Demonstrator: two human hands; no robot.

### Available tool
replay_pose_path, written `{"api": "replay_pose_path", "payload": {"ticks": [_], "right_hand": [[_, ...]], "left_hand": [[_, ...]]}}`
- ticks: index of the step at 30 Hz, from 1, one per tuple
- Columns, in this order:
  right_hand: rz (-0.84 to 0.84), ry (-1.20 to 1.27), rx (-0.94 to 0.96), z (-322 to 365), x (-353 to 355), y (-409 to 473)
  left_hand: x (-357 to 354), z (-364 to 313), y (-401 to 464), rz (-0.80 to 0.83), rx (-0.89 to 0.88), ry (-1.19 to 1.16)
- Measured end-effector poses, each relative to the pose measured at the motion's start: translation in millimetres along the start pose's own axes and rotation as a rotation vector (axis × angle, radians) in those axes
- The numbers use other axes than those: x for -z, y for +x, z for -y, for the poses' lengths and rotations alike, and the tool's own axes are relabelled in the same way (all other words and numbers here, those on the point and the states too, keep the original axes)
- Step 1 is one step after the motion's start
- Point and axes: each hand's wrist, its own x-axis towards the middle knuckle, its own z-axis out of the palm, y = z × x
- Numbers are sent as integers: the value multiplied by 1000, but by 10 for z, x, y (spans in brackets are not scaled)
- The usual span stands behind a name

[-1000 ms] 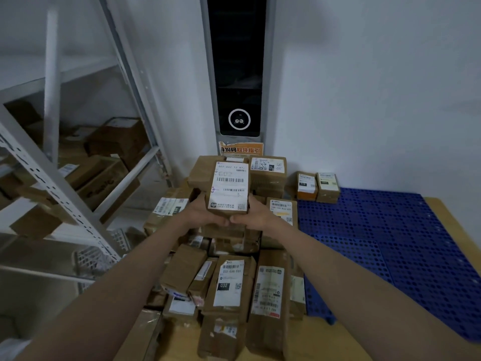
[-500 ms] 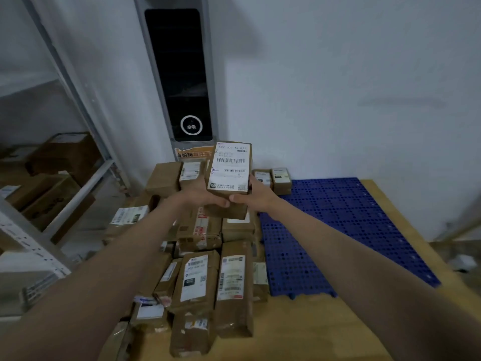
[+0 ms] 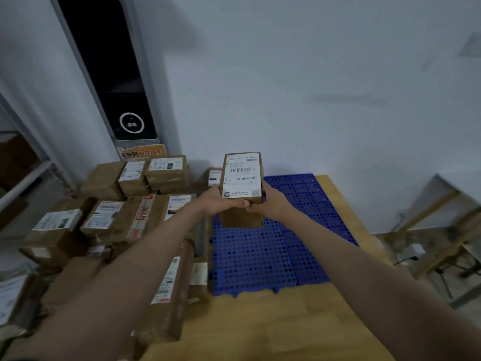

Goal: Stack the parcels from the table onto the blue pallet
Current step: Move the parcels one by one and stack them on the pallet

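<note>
Wood table [image 3: 299, 329] w/ blue pallet [image 3: 260, 256] — white wall [image 3: 312, 74] behind.

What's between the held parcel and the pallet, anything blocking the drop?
Nothing visible. Both hands, left and right, grip the parcel above the pallet, whose near part lies bare. One small parcel sits at its far left corner, and the pile stays left of it.

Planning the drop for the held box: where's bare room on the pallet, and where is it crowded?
The blue pallet is bare from its near edge to the wall, bordered left by the parcel pile and right by a strip of wooden table. A small parcel sits at its far-left corner. Both hands hold the box.
</note>
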Motion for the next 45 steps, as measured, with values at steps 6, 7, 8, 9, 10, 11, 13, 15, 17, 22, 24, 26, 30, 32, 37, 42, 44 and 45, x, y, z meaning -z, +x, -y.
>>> {"api": "replay_pose_path", "payload": {"ticks": [6, 7, 8, 9, 10, 11, 13, 15, 17, 22, 24, 26, 30, 32, 37, 42, 44, 45], "right_hand": [[-9, -52, -19, -695, 334, 30], [-2, -56, -31, -765, 375, 39], [7, -54, -37, -833, 407, 60], [14, -59, -45, -893, 432, 85], [18, -60, -50, -967, 447, 125], [20, -62, -60, -1004, 461, 146], [21, -58, -69, -1095, 462, 227], [21, -56, -67, -1165, 463, 330], [23, -57, -82, -1236, 462, 458], [23, -57, -136, -1362, 476, 803], [21, -60, -155, -1388, 488, 957], [11, -64, -170, -1427, 487, 1111], [-2, -69, -175, -1556, 426, 1419], [-2, -74, -198, -1591, 404, 1554], [9, -51, -229, -1787, 365, 1939], [39, -55, -231, -2012, 378, 2373], [58, -66, -242, -2119, 406, 2550], [62, -68, -247, -2158, 429, 2631]], "left_hand": [[-604, -66, 403, -6, 109, 44], [-672, -52, 460, -2, 132, 63], [-727, -11, 536, 2, 152, 72], [-770, 30, 610, 2, 167, 92], [-807, 69, 681, 5, 180, 107], [-837, 95, 748, 9, 189, 124], [-878, 174, 887, 15, 208, 137], [-889, 326, 1069, 4, 248, 149], [-872, 484, 1270, -5, 270, 158], [-796, 541, 1660, 52, 233, 172], [-764, 585, 1834, 64, 239, 170], [-747, 675, 2011, 72, 247, 159], [-730, 867, 2304, 50, 304, 99], [-710, 881, 2395, 20, 317, 58], [-711, 1033, 2719, -24, 340, -41], [-787, 1224, 3182, -13, 335, -26], [-831, 1372, 3419, -21, 340, -10], [-839, 1389, 3510, -23, 337, 1]]}}
